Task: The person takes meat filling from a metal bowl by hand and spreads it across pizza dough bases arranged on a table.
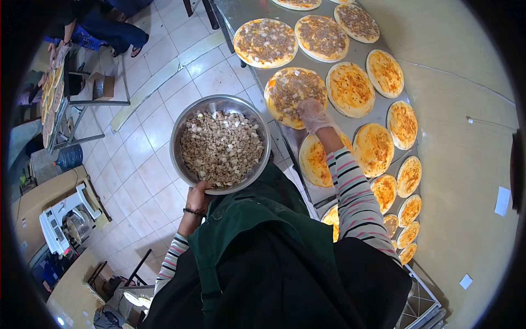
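Note:
My left hand point(198, 200) grips the near rim of a steel bowl point(178, 167), which I hold beside my body. Crumbly cooked minced meat point(222, 148) with pale bits fills much of it. My right hand point(312, 116), in a clear plastic glove, rests on the right part of a round pizza base point(271, 98) on the metal table. Its fingers lie extended over the minced meat topping point(296, 88), with the tips partly hidden. Just below that hand is a base with only orange sauce point(315, 162), partly covered by my forearm.
On the metal table point(241, 16), meat-topped bases point(266, 43) lie at the far end and several sauce-covered bases point(350, 90) along the wall. At upper left, people stand by another table point(87, 102) with flat breads. A white mixer-like machine point(57, 219) is at left.

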{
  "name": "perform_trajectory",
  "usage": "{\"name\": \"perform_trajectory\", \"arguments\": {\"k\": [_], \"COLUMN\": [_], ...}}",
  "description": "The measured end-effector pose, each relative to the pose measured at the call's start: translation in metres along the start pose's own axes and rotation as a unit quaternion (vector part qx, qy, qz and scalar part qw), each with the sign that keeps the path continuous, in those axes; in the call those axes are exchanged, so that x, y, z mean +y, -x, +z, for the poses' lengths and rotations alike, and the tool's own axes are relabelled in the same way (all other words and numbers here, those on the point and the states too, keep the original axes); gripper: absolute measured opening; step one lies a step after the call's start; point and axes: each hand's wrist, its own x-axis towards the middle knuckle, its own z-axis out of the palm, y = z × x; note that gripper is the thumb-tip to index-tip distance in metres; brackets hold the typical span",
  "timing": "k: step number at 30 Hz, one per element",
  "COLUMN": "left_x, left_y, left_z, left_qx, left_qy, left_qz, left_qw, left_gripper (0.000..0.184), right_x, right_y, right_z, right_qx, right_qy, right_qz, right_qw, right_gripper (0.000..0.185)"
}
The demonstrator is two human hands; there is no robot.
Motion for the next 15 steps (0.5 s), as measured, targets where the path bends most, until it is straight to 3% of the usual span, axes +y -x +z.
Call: {"name": "perform_trajectory", "arguments": {"k": [3, 6, 9, 13, 15], "left_x": [0.001, 0.002, 0.002, -0.001, 0.003], "left_y": [0.002, 0.002, 0.002, -0.003, 0.002], "left_z": [-0.002, -0.002, -0.007, -0.015, -0.012], "left_qx": [-0.029, -0.025, -0.026, -0.016, -0.013], "left_qy": [-0.026, -0.014, -0.035, -0.008, 0.004], "left_qz": [0.0, 0.0, 0.009, -0.011, 0.004], "left_qw": [0.999, 1.0, 0.999, 1.0, 1.0], "left_gripper": [0.038, 0.039, 0.039, 0.038, 0.037], "right_x": [-0.013, -0.002, -0.033, -0.04, -0.04], "right_y": [0.002, -0.007, -0.001, -0.007, -0.017], "right_z": [-0.006, 0.04, 0.003, 0.004, 0.006], "right_qx": [0.019, 0.055, 0.03, 0.028, 0.041], "right_qy": [0.037, 0.006, -0.001, 0.032, -0.02], "right_qz": [-0.054, -0.038, -0.054, -0.056, -0.071], "right_qw": [0.998, 0.998, 0.998, 0.998, 0.996], "right_gripper": [0.019, 0.018, 0.019, 0.019, 0.02]}}
